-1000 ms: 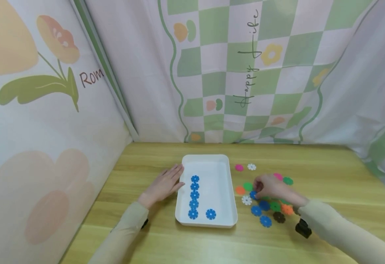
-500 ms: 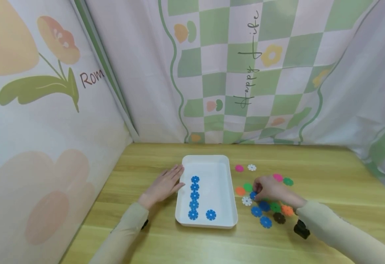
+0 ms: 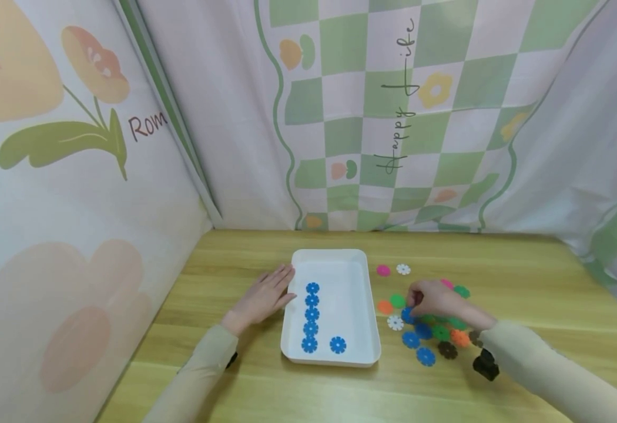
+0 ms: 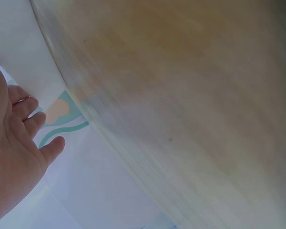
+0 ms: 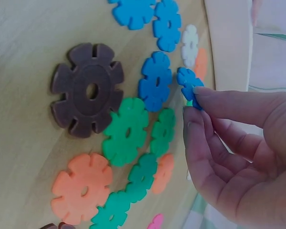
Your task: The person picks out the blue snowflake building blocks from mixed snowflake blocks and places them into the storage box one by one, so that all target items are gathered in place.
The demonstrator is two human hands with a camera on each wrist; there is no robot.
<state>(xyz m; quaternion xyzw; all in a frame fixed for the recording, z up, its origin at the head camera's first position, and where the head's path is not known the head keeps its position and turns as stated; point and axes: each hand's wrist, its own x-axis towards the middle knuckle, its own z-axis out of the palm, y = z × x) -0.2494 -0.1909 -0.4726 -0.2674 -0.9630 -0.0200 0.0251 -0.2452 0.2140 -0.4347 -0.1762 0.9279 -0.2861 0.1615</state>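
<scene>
My right hand (image 3: 438,299) pinches a blue snowflake disc (image 5: 189,87) between thumb and fingertips, over the scattered pieces right of the tray. In the right wrist view, the disc tilts up from the table. My left hand (image 3: 262,298) rests with straight fingers against the left rim of the white tray (image 3: 335,256); its fingers spread in the left wrist view. Inside the tray, several blue snowflake discs (image 3: 311,314) form a column on the left. One separate blue disc (image 3: 338,345) lies at the front, right of that column.
Loose snowflake discs lie right of the tray: blue (image 3: 426,356), brown (image 5: 88,90), orange (image 5: 82,188), green (image 5: 126,131) and white (image 3: 395,322) ones. A pink disc (image 3: 384,270) lies farther back. A patterned curtain (image 3: 340,135) hangs behind the wooden table (image 3: 250,252).
My right hand shifts only slightly among the loose discs, with the blue snowflake disc at its fingertips. The left hand, the tray and the discs in it stay put.
</scene>
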